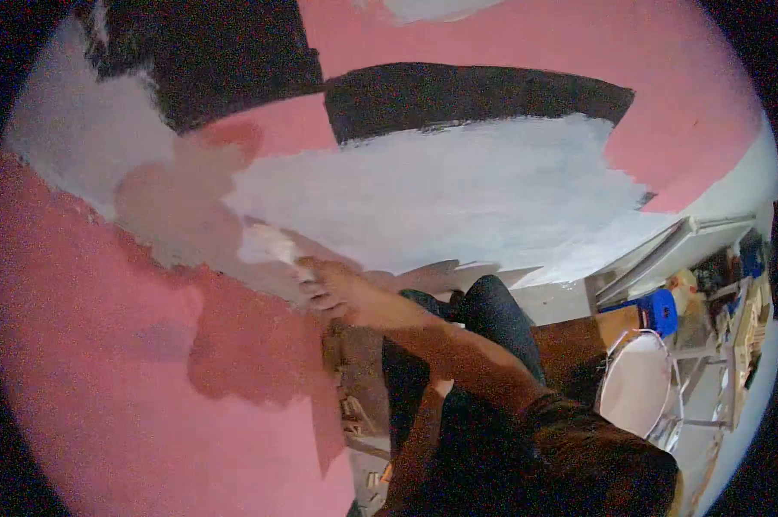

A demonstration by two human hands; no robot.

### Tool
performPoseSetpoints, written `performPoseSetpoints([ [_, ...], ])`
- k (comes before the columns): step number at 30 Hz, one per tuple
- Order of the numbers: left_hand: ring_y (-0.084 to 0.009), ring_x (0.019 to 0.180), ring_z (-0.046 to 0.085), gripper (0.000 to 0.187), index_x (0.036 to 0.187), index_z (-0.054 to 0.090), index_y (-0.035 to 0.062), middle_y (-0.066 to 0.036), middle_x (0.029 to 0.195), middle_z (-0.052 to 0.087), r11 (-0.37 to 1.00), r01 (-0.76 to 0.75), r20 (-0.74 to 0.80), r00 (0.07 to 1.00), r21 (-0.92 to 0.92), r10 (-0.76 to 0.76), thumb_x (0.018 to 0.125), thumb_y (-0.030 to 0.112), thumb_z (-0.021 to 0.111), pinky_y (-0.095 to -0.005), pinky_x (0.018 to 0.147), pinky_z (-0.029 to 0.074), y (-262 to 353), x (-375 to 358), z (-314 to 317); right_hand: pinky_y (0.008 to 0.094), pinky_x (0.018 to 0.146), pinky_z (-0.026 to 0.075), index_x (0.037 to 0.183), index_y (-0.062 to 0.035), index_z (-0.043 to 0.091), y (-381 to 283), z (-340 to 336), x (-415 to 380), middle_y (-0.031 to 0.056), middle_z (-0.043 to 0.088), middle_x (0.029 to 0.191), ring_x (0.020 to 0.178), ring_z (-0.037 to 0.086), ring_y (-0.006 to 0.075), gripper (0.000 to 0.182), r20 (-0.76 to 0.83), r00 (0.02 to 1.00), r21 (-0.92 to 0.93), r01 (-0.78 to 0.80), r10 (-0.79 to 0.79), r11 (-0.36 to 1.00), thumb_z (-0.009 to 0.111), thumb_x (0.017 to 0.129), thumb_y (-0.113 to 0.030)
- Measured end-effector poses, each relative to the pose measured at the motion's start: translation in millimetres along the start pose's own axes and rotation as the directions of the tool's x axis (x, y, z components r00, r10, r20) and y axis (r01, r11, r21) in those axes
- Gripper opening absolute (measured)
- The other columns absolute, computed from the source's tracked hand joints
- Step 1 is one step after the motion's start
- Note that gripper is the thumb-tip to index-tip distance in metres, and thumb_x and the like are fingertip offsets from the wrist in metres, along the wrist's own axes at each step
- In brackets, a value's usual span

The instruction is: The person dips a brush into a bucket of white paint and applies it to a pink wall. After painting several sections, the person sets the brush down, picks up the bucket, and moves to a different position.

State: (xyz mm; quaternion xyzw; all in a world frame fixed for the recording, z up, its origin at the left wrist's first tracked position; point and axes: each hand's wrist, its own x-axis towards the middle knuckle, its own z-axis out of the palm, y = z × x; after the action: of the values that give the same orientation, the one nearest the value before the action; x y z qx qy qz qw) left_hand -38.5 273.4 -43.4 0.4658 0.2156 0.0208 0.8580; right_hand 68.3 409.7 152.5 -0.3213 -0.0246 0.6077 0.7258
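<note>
My right hand (324, 289) reaches across to the painted wall (440, 189), its fingers closed around a paintbrush (277, 244) with a pale, whitish head. The brush tip is at the wall, near the border between a light grey-blue patch and a pink area. Grip details are slightly blurred. My left forearm rises from the bottom of the view. Only a bit of my left hand (442, 387), near the wrist, shows beside my dark trousers (501, 323); the right arm covers its fingers.
Black painted shapes (475, 96) run across the upper wall, and shadows fall over it. To the right are a round pale-topped object with a thin frame (639, 388), a blue object (662, 312), a brown board (578, 345) and cluttered wooden pieces (751, 319).
</note>
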Motion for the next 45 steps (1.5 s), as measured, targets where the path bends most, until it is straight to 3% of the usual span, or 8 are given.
performPoseSetpoints([
  [2,-0.0193,0.081,0.06,0.025,0.11,0.047,0.0065,-0.006,0.097,0.051,0.961,-0.189,0.034,0.982,0.203,0.186,0.089,0.019,0.049,-0.0332,0.054,0.053,-20.3,5.6,-11.1,0.0152,0.025,0.017,0.079,-0.0101,0.046,-35.9,-14.2,-33.0,-0.0045,0.04,0.061,0.037,0.029,0.0029,0.024,-0.163,0.987,0.027,-0.009,0.013,1.0,0.044,0.09,-0.031],
  [5,-0.0198,0.082,0.06,0.026,0.111,0.047,0.0075,-0.006,0.098,0.052,0.99,0.141,-0.052,0.989,-0.005,-0.141,0.088,0.021,0.05,-0.0343,0.055,0.053,14.8,7.5,0.3,0.0148,0.026,0.017,0.084,-0.0075,0.054,-80.9,-90.1,-115.3,-0.0091,0.037,0.057,0.038,0.029,-0.0005,0.019,-0.147,0.961,0.142,0.256,-0.236,0.956,0.047,0.089,-0.024],
  [12,-0.02,0.08,0.06,0.027,0.11,0.047,0.0093,-0.006,0.096,0.052,0.996,0.086,0.029,0.996,-0.032,-0.085,0.088,0.023,0.052,-0.0342,0.055,0.053,16.2,6.1,3.1,0.0185,0.03,0.023,0.079,-0.0131,0.046,-100.2,-176.2,-257.7,-0.0055,0.036,0.057,0.041,0.03,0.0039,0.016,-0.691,0.239,-0.043,0.928,-0.683,0.37,0.047,0.089,-0.025],
  [19,-0.0197,0.082,0.059,0.029,0.112,0.046,0.0089,-0.006,0.099,0.053,0.988,0.156,0.04,0.987,0.02,-0.157,0.089,0.026,0.048,-0.0347,0.056,0.053,15.4,13.0,7.8,0.0186,0.035,0.027,0.082,-0.0153,0.044,-94.6,-178.7,-219.3,-0.0047,0.037,0.06,0.044,0.037,0.0067,0.019,-0.592,0.286,-0.447,0.661,-0.754,0.602,0.045,0.091,-0.032],
  [31,-0.0194,0.091,0.056,0.028,0.112,0.046,0.0065,-0.007,0.103,0.052,0.979,0.125,0.185,0.978,-0.164,-0.093,0.09,0.023,0.049,-0.0373,0.063,0.053,-24.8,36.9,-8.6,0.0279,0.047,0.043,0.094,-0.0053,0.05,22.6,-28.7,8.0,0.0056,0.05,0.071,0.058,0.049,0.0168,0.039,-0.076,0.952,-0.311,0.258,-0.295,0.915,0.038,0.091,-0.042],
  [34,-0.0193,0.089,0.057,0.027,0.112,0.046,0.0062,-0.007,0.103,0.052,0.988,0.142,0.092,0.986,-0.06,-0.136,0.089,0.022,0.05,-0.0369,0.062,0.053,-4.6,19.9,2.6,0.0295,0.047,0.041,0.107,-0.005,0.052,37.6,-80.0,37.4,0.0051,0.051,0.071,0.056,0.046,0.0155,0.034,-0.012,0.811,-0.646,0.44,-0.584,0.624,0.044,0.089,-0.033],
  [38,-0.0191,0.087,0.057,0.027,0.111,0.047,0.0057,-0.008,0.102,0.052,0.989,0.139,-0.018,0.99,0.049,-0.138,0.089,0.02,0.051,-0.0363,0.062,0.054,11.9,8.3,10.7,0.0208,0.041,0.037,0.121,-0.0093,0.047,-39.3,-113.7,-98.4,0.0011,0.048,0.08,0.051,0.043,0.0103,0.037,-0.359,0.828,-0.176,0.395,-0.432,0.902,0.045,0.086,-0.022],
  [45,-0.0197,0.078,0.059,0.023,0.109,0.048,0.0063,-0.008,0.093,0.052,0.998,0.057,0.049,0.997,0.009,-0.057,0.087,0.014,0.05,-0.0339,0.052,0.054,1.8,12.4,9.2,0.0166,0.03,0.022,0.08,-0.0129,0.043,-93.3,-220.3,-245.2,-0.0059,0.034,0.057,0.041,0.029,0.0033,0.02,-0.658,0.334,-0.109,0.844,-0.675,0.525,0.045,0.092,-0.03],
])
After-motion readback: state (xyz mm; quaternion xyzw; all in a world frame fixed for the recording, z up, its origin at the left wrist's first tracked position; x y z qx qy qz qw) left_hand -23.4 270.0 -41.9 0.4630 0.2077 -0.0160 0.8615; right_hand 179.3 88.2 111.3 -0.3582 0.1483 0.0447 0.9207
